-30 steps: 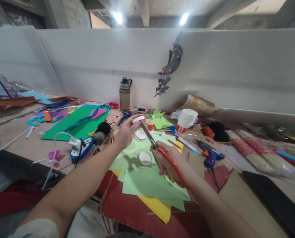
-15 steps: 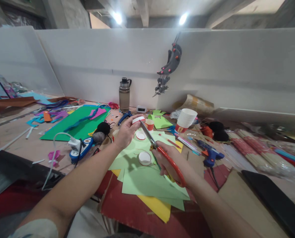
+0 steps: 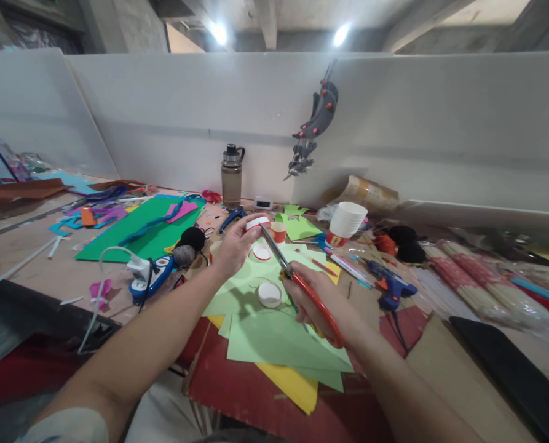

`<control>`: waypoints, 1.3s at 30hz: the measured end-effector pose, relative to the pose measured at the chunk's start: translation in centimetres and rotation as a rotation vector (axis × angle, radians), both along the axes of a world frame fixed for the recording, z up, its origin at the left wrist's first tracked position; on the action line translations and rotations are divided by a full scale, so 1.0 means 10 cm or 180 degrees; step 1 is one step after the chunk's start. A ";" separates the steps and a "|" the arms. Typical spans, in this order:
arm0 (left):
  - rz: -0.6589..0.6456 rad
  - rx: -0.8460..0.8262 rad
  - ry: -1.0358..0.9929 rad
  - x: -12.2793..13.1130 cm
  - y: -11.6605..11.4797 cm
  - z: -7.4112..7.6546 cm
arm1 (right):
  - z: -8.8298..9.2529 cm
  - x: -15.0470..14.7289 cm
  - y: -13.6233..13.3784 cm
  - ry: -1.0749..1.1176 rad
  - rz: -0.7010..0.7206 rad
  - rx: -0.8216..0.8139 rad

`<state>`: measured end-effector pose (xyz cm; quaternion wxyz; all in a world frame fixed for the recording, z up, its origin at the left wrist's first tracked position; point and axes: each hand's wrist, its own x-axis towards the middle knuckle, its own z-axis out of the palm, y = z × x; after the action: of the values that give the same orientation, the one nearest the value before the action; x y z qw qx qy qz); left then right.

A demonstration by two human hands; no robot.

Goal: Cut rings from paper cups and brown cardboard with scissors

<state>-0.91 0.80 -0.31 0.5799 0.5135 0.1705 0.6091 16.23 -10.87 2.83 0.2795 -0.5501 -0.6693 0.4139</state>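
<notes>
My left hand (image 3: 236, 247) pinches a cut-down paper cup piece (image 3: 257, 223), white with a red band. Red-handled scissors (image 3: 312, 296) are gripped in my right hand (image 3: 318, 289), their blades pointing up and left to the rim of that piece. Whether the blades bite into the paper cannot be made out. Below lie two more shallow cup pieces, one white (image 3: 269, 295) on the pale green sheets (image 3: 283, 347) and another (image 3: 261, 251) farther back. A red cut cup piece (image 3: 278, 232) stands just behind, to the right of my left hand.
Stacked paper cups (image 3: 345, 223) stand at back right, with a blue glue gun (image 3: 390, 284) nearer. A water bottle (image 3: 232, 178) stands by the white partition. To the left are a green sheet (image 3: 117, 237), yarn balls (image 3: 185, 254) and a blue power strip (image 3: 152, 277). A black tablet-like slab (image 3: 509, 369) lies right.
Almost nothing differs. My right hand and the scissor handles have shifted very slightly; my left hand holds the cup piece in the same place.
</notes>
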 end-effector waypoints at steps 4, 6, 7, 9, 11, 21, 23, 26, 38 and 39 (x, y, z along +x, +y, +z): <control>0.0037 -0.0019 -0.0013 0.01 0.00 0.01 | -0.02 0.01 0.00 -0.0018 0.0018 0.0092; 0.0039 -0.0020 -0.0021 0.01 -0.01 0.01 | -0.06 0.01 0.02 -0.0011 0.0047 0.0117; 0.0031 -0.0019 -0.0025 0.01 -0.01 0.01 | -0.08 0.02 0.02 -0.0015 0.0043 0.0125; 0.0004 -0.0023 -0.0026 0.01 0.00 0.00 | -0.12 0.02 0.04 -0.0042 -0.0012 0.0118; 0.0000 -0.0028 -0.0027 0.00 0.00 0.00 | -0.15 0.02 0.06 -0.0061 -0.0074 0.0092; 0.0009 -0.0059 -0.0019 0.01 0.00 0.01 | -0.05 -0.02 0.00 0.0016 -0.0194 -0.0096; 0.0030 -0.0080 -0.0007 0.01 -0.01 0.02 | -0.05 -0.03 0.01 0.0041 -0.0171 -0.0065; 0.0042 -0.0084 -0.0003 0.01 0.00 0.02 | -0.07 -0.01 0.02 0.0078 -0.0098 -0.0025; -0.0026 -0.0004 -0.0092 0.00 -0.02 0.03 | -0.04 -0.05 0.01 0.0003 -0.0227 0.0006; -0.0028 0.0002 -0.0108 0.00 -0.01 0.03 | -0.03 -0.06 0.01 0.0016 -0.0243 0.0015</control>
<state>-0.87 0.68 -0.05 0.5852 0.5040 0.1583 0.6152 15.67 -10.79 2.56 0.2980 -0.5736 -0.6481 0.4028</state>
